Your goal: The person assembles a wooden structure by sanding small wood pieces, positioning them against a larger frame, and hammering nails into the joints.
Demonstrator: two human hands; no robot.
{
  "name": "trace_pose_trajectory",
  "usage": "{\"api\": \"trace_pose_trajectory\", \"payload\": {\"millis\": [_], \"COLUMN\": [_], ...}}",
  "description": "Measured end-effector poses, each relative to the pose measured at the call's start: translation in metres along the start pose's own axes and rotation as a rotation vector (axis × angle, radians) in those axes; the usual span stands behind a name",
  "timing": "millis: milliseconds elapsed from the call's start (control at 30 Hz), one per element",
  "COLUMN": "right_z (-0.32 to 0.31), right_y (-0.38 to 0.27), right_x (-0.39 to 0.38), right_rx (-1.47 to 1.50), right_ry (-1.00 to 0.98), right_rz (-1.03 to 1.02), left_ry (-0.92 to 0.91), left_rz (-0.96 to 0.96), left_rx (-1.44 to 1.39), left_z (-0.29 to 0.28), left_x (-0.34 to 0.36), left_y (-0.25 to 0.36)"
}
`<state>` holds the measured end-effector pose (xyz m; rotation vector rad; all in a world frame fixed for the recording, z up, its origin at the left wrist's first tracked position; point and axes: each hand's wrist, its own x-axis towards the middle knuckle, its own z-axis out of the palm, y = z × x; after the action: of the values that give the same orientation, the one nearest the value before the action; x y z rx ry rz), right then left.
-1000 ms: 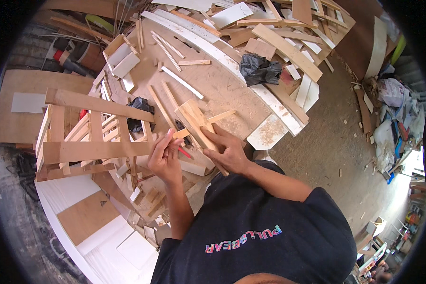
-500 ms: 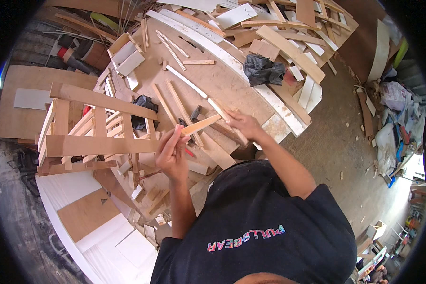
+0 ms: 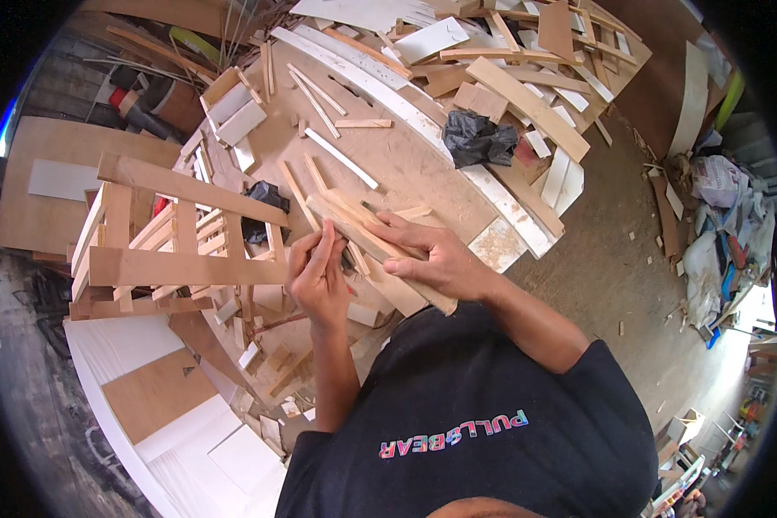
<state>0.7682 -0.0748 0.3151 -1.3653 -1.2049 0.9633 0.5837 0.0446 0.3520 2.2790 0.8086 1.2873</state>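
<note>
A pale wooden strip point(image 3: 373, 245) slants across in front of my chest, its near end close to my shirt. My right hand point(image 3: 436, 256) is closed around it, thumb on top and fingers over the far side. What looks like a second lath lies against it along the far edge. My left hand point(image 3: 318, 281) is raised by the strip's far end. Its fingers are pressed together and their tips meet the strip's edge; what they pinch, if anything, is hidden. Below the strip, a dark tool on the bench is mostly covered by my hands.
To the left stands a slatted wooden frame point(image 3: 186, 266), with a black plastic bag point(image 3: 266, 211) behind it. Loose laths and a white strip point(image 3: 341, 159) lie on the bench point(image 3: 388, 177). Offcuts pile up at the far right around another black bag point(image 3: 479, 138).
The strip in my right hand has swung up and leftward, in front of my left hand. The short lath my left hand held no longer shows there. My left hand stays nearly in place.
</note>
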Motion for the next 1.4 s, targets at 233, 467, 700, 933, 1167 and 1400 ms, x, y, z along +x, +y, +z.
{"api": "trace_pose_trajectory", "payload": {"millis": [233, 467, 700, 933, 1167, 1400], "right_z": [-0.017, -0.009, 0.013, 0.022, 0.018, 0.054], "right_y": [0.09, 0.105, 0.084, 0.134, 0.136, 0.076], "right_x": [0.004, 0.01, -0.011, -0.011, -0.005, 0.003], "right_rx": [0.023, 0.05, 0.069, -0.019, 0.087, -0.033], "right_ry": [0.057, 0.071, 0.013, 0.202, 0.265, 0.336], "right_rz": [0.266, 0.325, 0.024, 0.199, 0.445, -0.179], "left_ry": [0.026, 0.069, 0.105, 0.102, 0.098, 0.003], "left_rz": [-0.048, -0.077, -0.14, -0.175, -0.304, -0.636], "left_rx": [-0.08, -0.029, 0.016, 0.018, -0.026, -0.079], "left_z": [0.003, 0.0, -0.01, -0.01, -0.002, -0.008], "left_x": [0.005, 0.009, -0.005, -0.004, 0.005, 0.028], "left_y": [-0.005, -0.011, -0.026, -0.034, -0.016, 0.016]}}
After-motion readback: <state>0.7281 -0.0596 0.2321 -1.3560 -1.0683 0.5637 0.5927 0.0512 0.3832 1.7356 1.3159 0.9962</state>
